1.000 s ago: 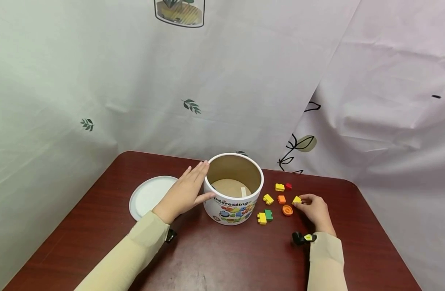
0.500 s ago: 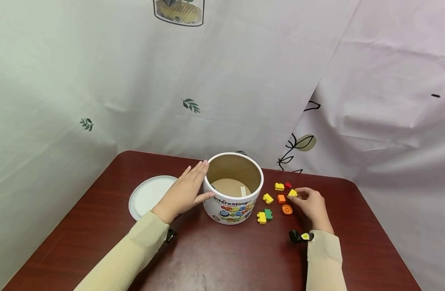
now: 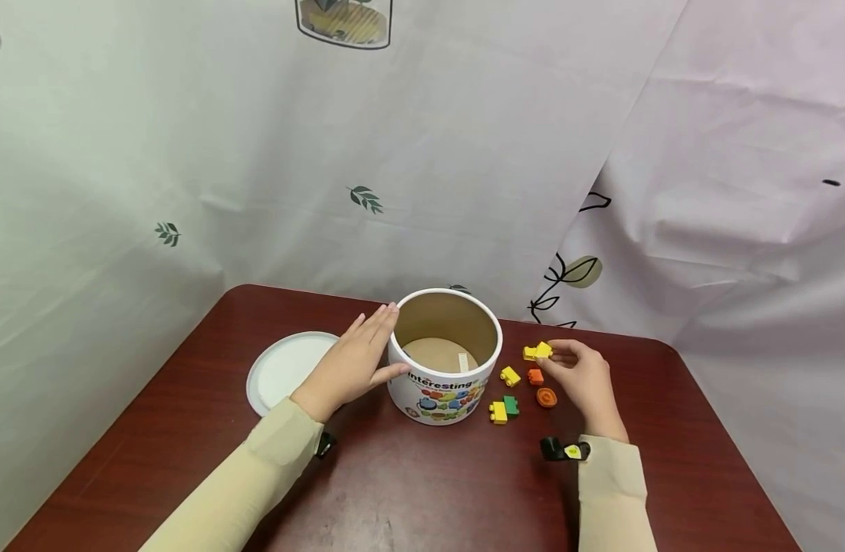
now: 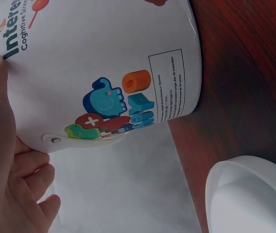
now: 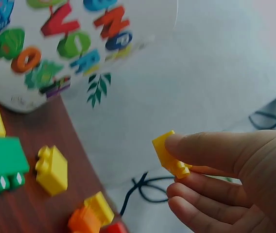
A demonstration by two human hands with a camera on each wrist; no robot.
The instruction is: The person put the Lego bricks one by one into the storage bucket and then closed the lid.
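My right hand (image 3: 588,383) pinches a small yellow toy brick (image 5: 164,150) between thumb and fingers, its studs toward the fingers. In the head view the held brick overlaps another yellow brick (image 3: 529,353) at the back of the group. My left hand (image 3: 350,360) rests against the left side of a white round bucket (image 3: 412,395), fingers straight up to its rim and thumb on its printed front. The bucket stands uncovered; a small white piece (image 3: 463,363) shows inside it.
Right of the bucket lie a yellow brick (image 3: 510,376), an orange brick (image 3: 536,376), an orange rounded piece (image 3: 547,397), and a green brick (image 3: 511,406) beside a yellow one (image 3: 498,412). The white lid (image 3: 284,376) lies left. A curtain (image 3: 464,153) hangs behind the table (image 3: 422,491).
My right hand has carried the yellow brick left and toward the back, from beside the orange rounded piece to over the rear bricks. My left hand has kept its place on the bucket.
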